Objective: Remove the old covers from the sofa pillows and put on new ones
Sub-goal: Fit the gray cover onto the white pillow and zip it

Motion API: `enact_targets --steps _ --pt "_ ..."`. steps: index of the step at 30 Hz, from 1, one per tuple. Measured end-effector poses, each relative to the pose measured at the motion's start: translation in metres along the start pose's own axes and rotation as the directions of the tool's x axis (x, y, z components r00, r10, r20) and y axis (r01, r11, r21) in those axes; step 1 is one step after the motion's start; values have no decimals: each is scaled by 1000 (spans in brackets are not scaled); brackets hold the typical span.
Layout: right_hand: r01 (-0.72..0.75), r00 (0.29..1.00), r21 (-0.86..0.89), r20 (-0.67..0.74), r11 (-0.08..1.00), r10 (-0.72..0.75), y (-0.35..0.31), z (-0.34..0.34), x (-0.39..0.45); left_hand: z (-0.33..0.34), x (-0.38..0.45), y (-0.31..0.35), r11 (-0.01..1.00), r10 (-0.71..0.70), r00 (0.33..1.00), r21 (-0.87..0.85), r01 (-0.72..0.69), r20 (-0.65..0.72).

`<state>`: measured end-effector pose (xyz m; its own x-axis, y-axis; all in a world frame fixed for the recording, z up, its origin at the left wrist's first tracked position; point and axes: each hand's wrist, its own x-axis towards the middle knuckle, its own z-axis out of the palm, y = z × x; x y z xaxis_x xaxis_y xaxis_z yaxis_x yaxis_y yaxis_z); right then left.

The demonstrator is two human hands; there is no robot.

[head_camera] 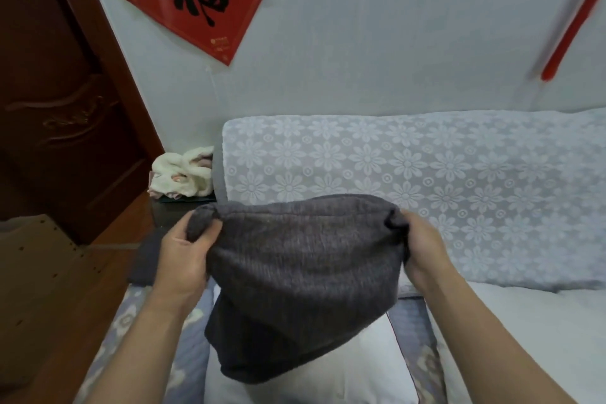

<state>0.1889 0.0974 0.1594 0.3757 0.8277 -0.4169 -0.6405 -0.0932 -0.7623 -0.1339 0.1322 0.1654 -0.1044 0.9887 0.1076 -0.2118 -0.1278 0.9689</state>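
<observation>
A dark grey fuzzy pillow cover (pixel 305 275) covers the upper part of a white pillow insert (pixel 354 367), whose lower part shows below the cover's hem. My left hand (pixel 183 256) pinches the cover's top left corner. My right hand (pixel 423 246) grips the top right corner. The pillow stands in front of the sofa backrest (pixel 426 174), which has a pale blue flower-patterned throw over it.
A second dark grey piece of fabric (pixel 146 259) lies to the left behind my left hand. A cream bundle of cloth (pixel 183 174) sits on a dark side table (pixel 170 210). A brown door (pixel 65 102) stands at the left. A patterned seat cover (pixel 416 348) lies under the pillow.
</observation>
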Motion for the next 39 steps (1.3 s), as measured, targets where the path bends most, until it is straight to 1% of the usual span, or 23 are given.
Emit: enact_targets --steps 1,3,6,9,11,12,13,14,15,16,19,21,23,25,27,29,30,32,33,35,36,37,39 --pt "56 998 -79 -31 995 -58 -2 0 4 -4 -2 -1 999 -11 999 -54 8 -49" --pt "44 999 -37 32 998 -43 -5 2 4 -12 -8 2 992 -21 995 -127 9 -96" --pt "-164 971 57 186 985 151 -7 6 -1 -14 -12 6 989 -41 992 -145 23 -123" --pt "-270 909 -16 326 963 260 -7 4 -14 -19 -11 8 986 -57 985 -162 31 -160" --pt "-302 879 -100 355 948 317 -8 6 -24 -24 -10 10 982 -68 981 -188 33 -181" --pt "-268 888 -167 340 949 311 -6 5 -24 -27 -11 11 979 -75 977 -203 34 -197" --pt "-213 915 -229 293 950 276 -3 5 -25 -29 -11 11 976 -82 974 -217 35 -213" --pt "-136 950 -273 236 952 203 -1 5 -21 -31 -12 10 974 -95 969 -223 43 -228" --pt "-122 962 -258 208 958 179 1 3 -21 -32 -13 8 973 -103 967 -227 49 -233" --pt "-156 954 -203 221 967 200 3 0 -21 -31 -15 7 971 -110 967 -232 55 -232" --pt "-359 877 -96 307 929 370 9 -6 -31 -28 -20 4 969 -125 960 -237 64 -252" --pt "-432 836 -17 368 902 407 11 -4 -35 -27 -20 1 975 -129 951 -209 71 -281" --pt "-459 839 132 389 879 380 13 8 -37 -25 -17 -1 983 -116 946 -170 67 -303" --pt "-450 864 268 372 852 340 15 16 -35 -24 -16 -3 990 -89 930 -137 43 -356" --pt "-429 891 358 317 829 324 14 23 -36 -26 -18 -2 991 -35 915 -132 -20 -402" --pt "-373 925 337 204 864 320 16 22 -37 -24 -25 -3 978 -23 896 -198 -73 -444" --pt "-336 941 285 138 898 308 18 18 -41 -19 -28 -7 975 -70 869 -219 -44 -490" --pt "-348 937 163 70 923 341 33 14 -51 -16 -35 -24 959 -269 754 -242 149 -599" --pt "-370 929 108 40 923 368 38 11 -58 -11 -39 -34 922 -385 708 -278 270 -591" --pt "-398 915 74 -45 914 402 46 4 -64 -7 -54 -50 834 -551 665 -357 421 -504" --pt "-393 909 116 -100 912 404 47 -3 -60 -4 -61 -53 812 -582 666 -386 438 -467" --pt "-376 905 170 -146 911 400 45 -7 -54 -1 -65 -51 812 -576 696 -402 424 -429" --pt "-289 907 280 -227 915 356 46 -24 -34 7 -72 -47 866 -458 824 -376 329 -334"
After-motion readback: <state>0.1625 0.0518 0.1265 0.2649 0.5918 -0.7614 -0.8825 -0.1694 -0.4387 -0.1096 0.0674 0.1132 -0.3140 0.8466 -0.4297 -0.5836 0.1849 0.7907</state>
